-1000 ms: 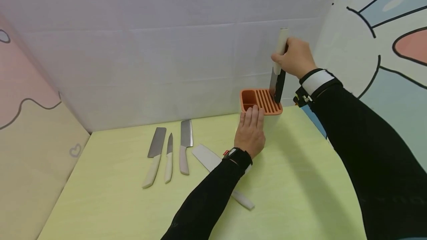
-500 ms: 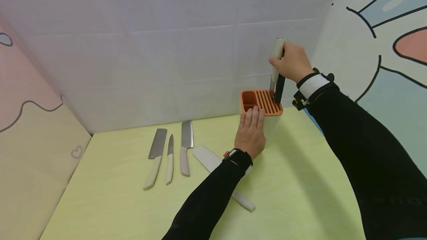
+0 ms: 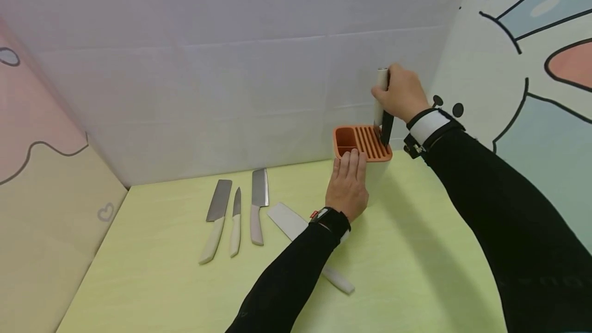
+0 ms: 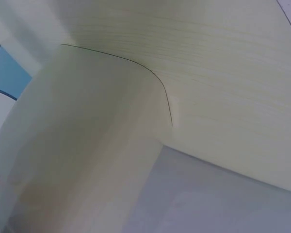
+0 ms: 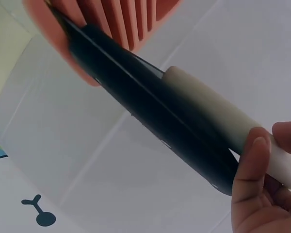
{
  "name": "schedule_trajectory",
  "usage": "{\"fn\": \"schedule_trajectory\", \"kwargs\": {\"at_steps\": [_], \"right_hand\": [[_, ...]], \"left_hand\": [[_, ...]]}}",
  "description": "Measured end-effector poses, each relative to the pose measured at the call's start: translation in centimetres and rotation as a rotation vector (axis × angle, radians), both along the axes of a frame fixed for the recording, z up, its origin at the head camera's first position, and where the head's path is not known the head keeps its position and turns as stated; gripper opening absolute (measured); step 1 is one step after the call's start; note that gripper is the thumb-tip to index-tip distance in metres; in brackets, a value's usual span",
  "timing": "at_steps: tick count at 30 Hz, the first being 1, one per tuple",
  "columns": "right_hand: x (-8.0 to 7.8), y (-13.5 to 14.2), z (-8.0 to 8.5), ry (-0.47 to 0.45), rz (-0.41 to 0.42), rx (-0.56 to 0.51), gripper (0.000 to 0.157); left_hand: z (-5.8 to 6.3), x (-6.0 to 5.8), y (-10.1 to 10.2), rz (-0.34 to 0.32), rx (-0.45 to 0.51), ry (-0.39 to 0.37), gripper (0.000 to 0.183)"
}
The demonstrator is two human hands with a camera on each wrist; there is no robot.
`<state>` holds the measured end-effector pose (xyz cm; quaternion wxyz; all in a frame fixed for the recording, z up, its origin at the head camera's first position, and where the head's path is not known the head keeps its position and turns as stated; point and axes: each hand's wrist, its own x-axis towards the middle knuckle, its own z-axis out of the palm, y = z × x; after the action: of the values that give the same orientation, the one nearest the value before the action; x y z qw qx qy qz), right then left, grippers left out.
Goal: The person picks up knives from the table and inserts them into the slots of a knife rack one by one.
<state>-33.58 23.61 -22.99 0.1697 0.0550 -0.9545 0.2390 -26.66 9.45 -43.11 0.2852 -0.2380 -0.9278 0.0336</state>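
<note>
Pinched by the right grip (image 3: 402,94), the white-handled knife (image 5: 211,102), part-sunk in the orange-topped block (image 3: 376,158) below that grip, could catch the black handle (image 5: 150,107) alongside, tipping the block if the straight-fingered left grip (image 3: 348,186) slips.

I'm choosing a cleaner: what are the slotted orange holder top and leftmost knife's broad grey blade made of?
Slotted orange holder top: probably matte plastic, from its even colour and rounded corners.
Leftmost knife's broad grey blade: likely steel with a dull finish, from its flat, uniform grey.
</note>
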Motion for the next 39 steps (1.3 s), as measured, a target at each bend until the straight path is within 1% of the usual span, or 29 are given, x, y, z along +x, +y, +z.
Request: {"fn": "schedule_trajectory", "kwargs": {"at_steps": [3,6,12,22,27,30,33,39], "right_hand": [[0.05,-0.34,0.01,0.020,0.009,-0.009,0.052],[-0.02,-0.53,-0.10,0.045,0.031,0.022,0.057],[0.11,-0.49,-0.27,0.066,0.036,0.157,0.051],[-0.12,-0.19,-0.53,0.102,0.065,0.252,0.050],[-0.25,-0.02,-0.60,0.166,0.069,0.378,0.050],[-0.29,0.00,-0.64,0.174,0.056,0.433,0.050],[-0.31,0.01,-0.69,0.158,0.045,0.437,0.051],[-0.42,0.31,-0.95,0.131,0.034,0.410,0.055]], "left_hand": [[-0.03,-0.04,-0.01,0.005,0.000,0.002,0.065],[-0.05,-0.10,0.01,0.009,-0.002,0.003,0.066],[-0.10,-0.18,0.03,0.011,-0.007,-0.003,0.066],[-0.14,-0.31,-0.12,0.012,-0.007,0.012,0.066],[-0.15,-0.31,-0.25,0.012,-0.004,0.012,0.066],[-0.11,-0.26,-0.32,0.015,-0.008,0.015,0.066],[-0.04,-0.20,-0.32,0.018,-0.010,0.014,0.066],[-0.12,-0.16,-0.22,0.019,-0.015,-0.003,0.066]]}}
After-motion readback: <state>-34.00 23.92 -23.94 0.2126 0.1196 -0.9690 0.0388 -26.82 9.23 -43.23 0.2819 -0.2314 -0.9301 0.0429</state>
